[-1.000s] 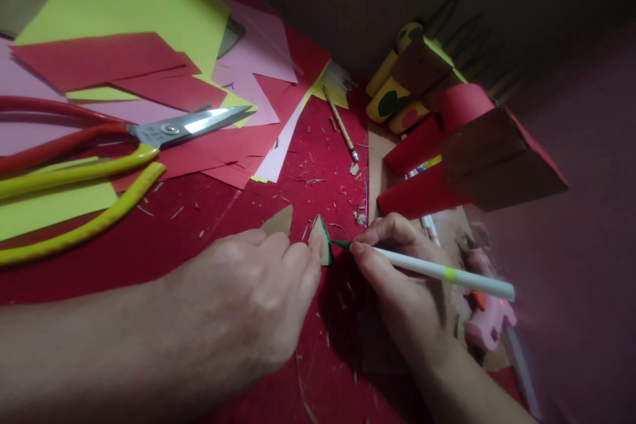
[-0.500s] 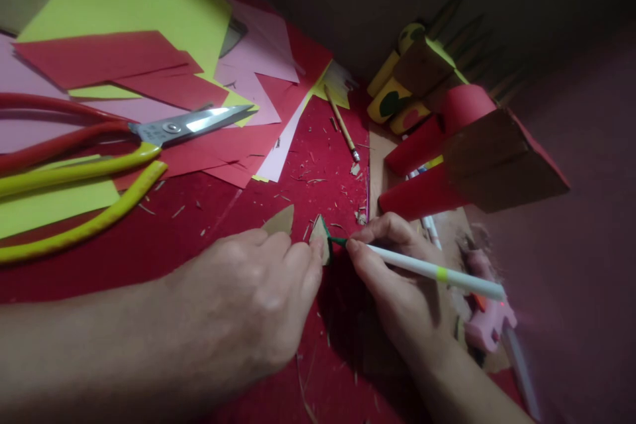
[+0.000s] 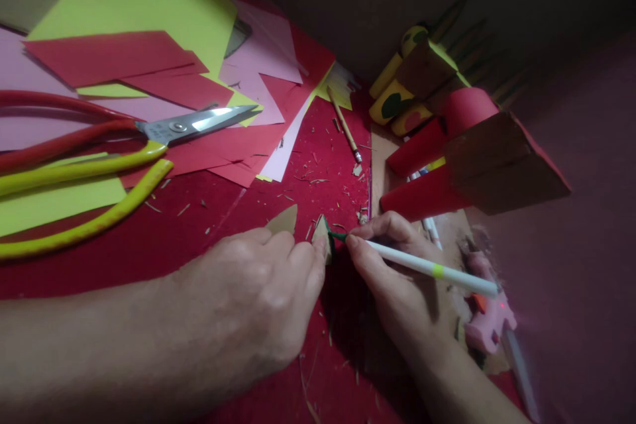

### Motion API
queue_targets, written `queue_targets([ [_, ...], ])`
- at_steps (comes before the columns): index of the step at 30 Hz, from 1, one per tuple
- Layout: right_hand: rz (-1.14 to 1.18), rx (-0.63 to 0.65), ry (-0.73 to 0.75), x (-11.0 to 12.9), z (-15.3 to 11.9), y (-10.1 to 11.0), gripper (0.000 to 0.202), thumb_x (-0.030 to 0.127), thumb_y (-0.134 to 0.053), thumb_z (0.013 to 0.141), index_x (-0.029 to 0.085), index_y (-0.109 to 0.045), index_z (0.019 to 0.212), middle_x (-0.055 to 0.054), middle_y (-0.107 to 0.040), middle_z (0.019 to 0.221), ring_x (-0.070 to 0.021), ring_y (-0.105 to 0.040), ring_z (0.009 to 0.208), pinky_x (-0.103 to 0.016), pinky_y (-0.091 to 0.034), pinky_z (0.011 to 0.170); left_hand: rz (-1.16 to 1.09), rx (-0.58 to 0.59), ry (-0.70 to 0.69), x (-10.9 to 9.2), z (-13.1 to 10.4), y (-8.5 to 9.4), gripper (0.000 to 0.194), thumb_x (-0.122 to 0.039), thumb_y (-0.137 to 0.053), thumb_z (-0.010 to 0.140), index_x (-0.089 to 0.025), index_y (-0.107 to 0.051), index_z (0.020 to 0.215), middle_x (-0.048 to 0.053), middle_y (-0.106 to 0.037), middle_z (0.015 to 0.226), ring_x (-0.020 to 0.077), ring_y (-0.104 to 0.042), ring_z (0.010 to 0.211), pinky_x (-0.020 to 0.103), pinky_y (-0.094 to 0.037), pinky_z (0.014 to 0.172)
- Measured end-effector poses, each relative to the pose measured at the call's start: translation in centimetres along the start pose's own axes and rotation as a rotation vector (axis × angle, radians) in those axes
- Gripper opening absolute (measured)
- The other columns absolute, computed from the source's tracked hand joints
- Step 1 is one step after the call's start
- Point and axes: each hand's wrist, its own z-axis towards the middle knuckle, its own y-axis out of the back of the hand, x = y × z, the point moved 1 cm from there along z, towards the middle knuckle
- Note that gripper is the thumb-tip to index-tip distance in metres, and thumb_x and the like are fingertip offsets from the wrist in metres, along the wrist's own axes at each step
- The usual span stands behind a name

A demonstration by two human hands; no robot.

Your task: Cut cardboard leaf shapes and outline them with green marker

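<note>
My left hand (image 3: 271, 285) is closed over a small pointed cardboard piece (image 3: 321, 238), with its fingers pressing on it. Green ink runs along the right edge of that piece. In my right hand (image 3: 397, 271) is a felt-tip pen (image 3: 422, 260) with a white barrel, a yellow-green band and a green tip. The tip touches the piece's inked edge. Another pointed cardboard piece (image 3: 284, 220) pokes out beyond my left knuckles; its lower part is hidden.
Large scissors (image 3: 183, 124) with red and yellow handles lie on coloured paper sheets (image 3: 134, 0) at left. A pencil (image 3: 344, 126) rests among cardboard scraps on the red cloth (image 3: 238, 205). At right stand red and yellow paper-covered tubes (image 3: 422, 185) and a pink glue gun (image 3: 489, 324).
The pen's rear end has swung slightly left while its tip stays at the cardboard edge. The whole view has shifted a little; both hands keep their holds.
</note>
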Motion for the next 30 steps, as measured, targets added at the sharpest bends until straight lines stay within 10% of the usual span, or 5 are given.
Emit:
queue_targets([
  [30, 0.059, -0.016, 0.008, -0.4, 0.3, -0.7, 0.013, 0.018, -0.075, 0.073, 0.023, -0.066, 0.065, 0.005, -0.065, 0.055, -0.0111, -0.057, 0.049, -0.019, -0.04, 0.045, 0.045, -0.015, 0.033, -0.5, 0.2, -0.9, 0.042, -0.002, -0.054, 0.094, 0.003, -0.077, 0.128, 0.014, -0.076, 0.086, 0.026, -0.07, 0.07, 0.047, -0.07, 0.088],
])
